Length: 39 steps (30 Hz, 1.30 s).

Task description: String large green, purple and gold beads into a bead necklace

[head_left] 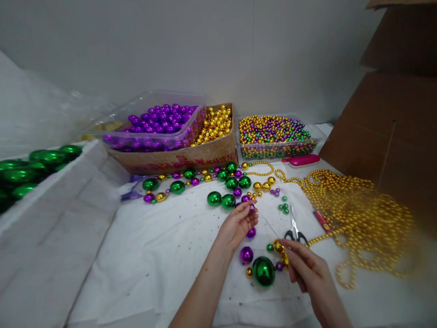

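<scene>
Our left hand (237, 225) has its fingertips closed round a small purple bead (251, 207); our right hand (309, 264) pinches a thin string (269, 225) that runs toward the left hand at about 10 o'clock. A gold bead (279, 246) sits right at our right fingertips, and at 9 o'clock from that hand a large green bead (264, 272) lies on the white cloth (153, 255). At 12 o'clock from our right hand we have scissors (293, 221), blades pointing away from us, and at 2 o'clock a heap of gold bead chain (362, 214). Farther out at 12 o'clock stands a clear tray (280, 145) of mixed beads. From our left hand, a multicoloured garland (177, 187) lies at 10 o'clock, with a tray (146, 135) of purple beads beyond.
</scene>
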Motion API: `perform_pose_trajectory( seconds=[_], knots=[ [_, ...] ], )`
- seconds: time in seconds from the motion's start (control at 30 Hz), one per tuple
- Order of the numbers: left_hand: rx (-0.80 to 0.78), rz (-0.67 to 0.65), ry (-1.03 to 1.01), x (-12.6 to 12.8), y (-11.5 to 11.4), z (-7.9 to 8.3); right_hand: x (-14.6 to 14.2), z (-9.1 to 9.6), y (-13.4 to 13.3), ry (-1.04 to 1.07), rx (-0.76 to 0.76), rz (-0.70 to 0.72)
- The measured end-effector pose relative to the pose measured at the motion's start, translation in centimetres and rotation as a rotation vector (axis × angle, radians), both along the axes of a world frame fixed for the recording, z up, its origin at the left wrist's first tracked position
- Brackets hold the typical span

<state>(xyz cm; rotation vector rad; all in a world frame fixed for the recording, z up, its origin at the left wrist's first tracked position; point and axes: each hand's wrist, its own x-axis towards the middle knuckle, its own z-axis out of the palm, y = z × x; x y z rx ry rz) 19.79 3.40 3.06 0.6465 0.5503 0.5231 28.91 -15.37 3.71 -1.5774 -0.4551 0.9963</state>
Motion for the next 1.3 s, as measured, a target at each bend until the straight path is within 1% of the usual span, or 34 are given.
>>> perform_pose_trajectory(
  seconds=[0.07,0.2,0.4,0.57,0.8,0.93,1.03,1.1,1.13,1.23,1.27,1.3],
  knots=[
    [-0.049,0.026,-0.033,-0.4,-0.1,0.0,-0.2,0.5,0.0,-0.047,-0.016,0.005],
    [-0.051,0.050,-0.050,-0.7,0.0,0.0,-0.4,1.1,-0.2,-0.126,-0.033,0.013],
    [0.017,0.046,-0.066,-1.3,0.1,-0.1,-0.5,0.2,-0.9,-0.206,-0.056,0.017],
    [0.068,0.067,-0.040,-1.5,-0.1,-0.3,-0.6,0.0,-0.8,-0.212,-0.033,0.009],
    [0.137,0.042,-0.023,-1.9,0.0,-0.2,-0.4,0.9,-1.1,-0.167,-0.011,0.027],
    [0.113,0.016,-0.023,-1.6,-0.7,-0.1,-0.8,0.9,-0.2,-0.146,-0.014,0.032],
    [0.077,-0.064,-0.022,-1.1,-1.9,0.2,-1.5,0.3,1.5,-0.173,0.031,0.013],
    [0.110,-0.092,-0.003,-0.9,-2.7,0.5,-1.7,-0.1,2.6,-0.231,0.055,0.034],
    [0.146,-0.083,0.020,-0.8,-2.9,0.7,-1.7,-0.2,3.1,-0.296,0.063,0.037],
    [0.308,-0.004,0.109,-0.9,-3.3,1.6,-1.1,0.3,3.9,-0.606,0.106,0.019],
    [0.369,0.009,0.126,-0.8,-3.3,2.0,-0.9,0.6,4.0,-0.681,0.131,0.027],
    [0.424,0.010,0.132,-0.8,-3.3,2.4,-0.8,0.9,4.1,-0.706,0.153,0.050]
  ],
)
